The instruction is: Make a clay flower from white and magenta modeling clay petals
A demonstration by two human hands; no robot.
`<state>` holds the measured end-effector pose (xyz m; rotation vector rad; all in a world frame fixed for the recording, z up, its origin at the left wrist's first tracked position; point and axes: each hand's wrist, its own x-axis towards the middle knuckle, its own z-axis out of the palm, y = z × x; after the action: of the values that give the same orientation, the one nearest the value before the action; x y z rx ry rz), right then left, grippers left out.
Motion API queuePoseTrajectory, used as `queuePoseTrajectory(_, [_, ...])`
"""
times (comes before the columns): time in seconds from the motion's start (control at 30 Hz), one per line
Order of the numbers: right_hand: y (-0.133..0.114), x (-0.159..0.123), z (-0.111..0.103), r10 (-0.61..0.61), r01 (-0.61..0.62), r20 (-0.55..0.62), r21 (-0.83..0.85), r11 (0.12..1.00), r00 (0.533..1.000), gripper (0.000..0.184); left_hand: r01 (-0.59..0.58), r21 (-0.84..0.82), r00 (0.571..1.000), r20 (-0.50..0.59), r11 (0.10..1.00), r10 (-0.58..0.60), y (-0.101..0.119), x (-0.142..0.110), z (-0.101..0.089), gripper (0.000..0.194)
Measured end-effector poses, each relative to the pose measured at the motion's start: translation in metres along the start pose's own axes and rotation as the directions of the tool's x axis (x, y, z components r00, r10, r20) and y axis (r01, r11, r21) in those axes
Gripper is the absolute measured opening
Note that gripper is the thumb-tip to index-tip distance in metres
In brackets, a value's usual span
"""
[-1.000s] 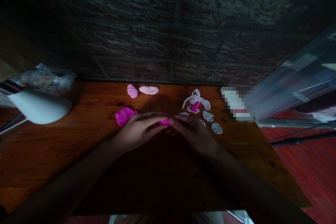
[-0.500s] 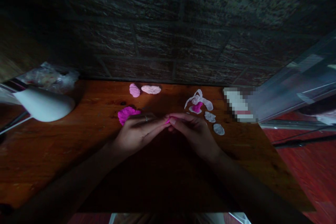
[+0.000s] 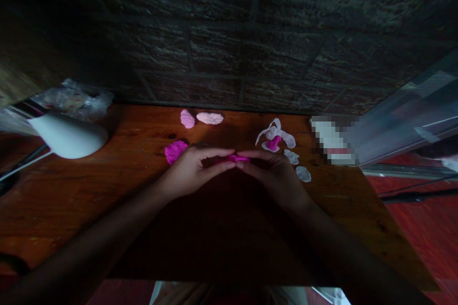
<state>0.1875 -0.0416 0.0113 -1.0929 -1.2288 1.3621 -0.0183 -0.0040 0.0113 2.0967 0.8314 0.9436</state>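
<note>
Between the fingertips of both hands is a small piece of magenta modelling clay. My left hand pinches its left side with thumb and fingers, and my right hand pinches its right side. Just behind my left hand lies a larger magenta clay lump, partly covered by it. Beyond my right hand sits a white, petal-like shape with a magenta clay piece on it. Two thin, whitish flat pieces rest close to my right wrist.
A pink lump and a paler pink lump lie near the stone wall. At left stand a white lamp-like object and a crumpled plastic bag. A blurred-out item is at right, beside a clear panel.
My left hand has turned from flattened fingers to a thumb-and-finger pinch on the magenta clay. More of the clay shows between the hands. The whole view has shifted slightly.
</note>
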Motion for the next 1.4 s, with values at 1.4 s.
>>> queuePoseTrajectory(1.4, [0.002,-0.004,0.003,0.05,-0.033,0.075,-0.221,0.975,0.996,0.026,-0.16,0.263,0.978,0.173,0.952,0.117,0.002,0.002,-0.006,0.018])
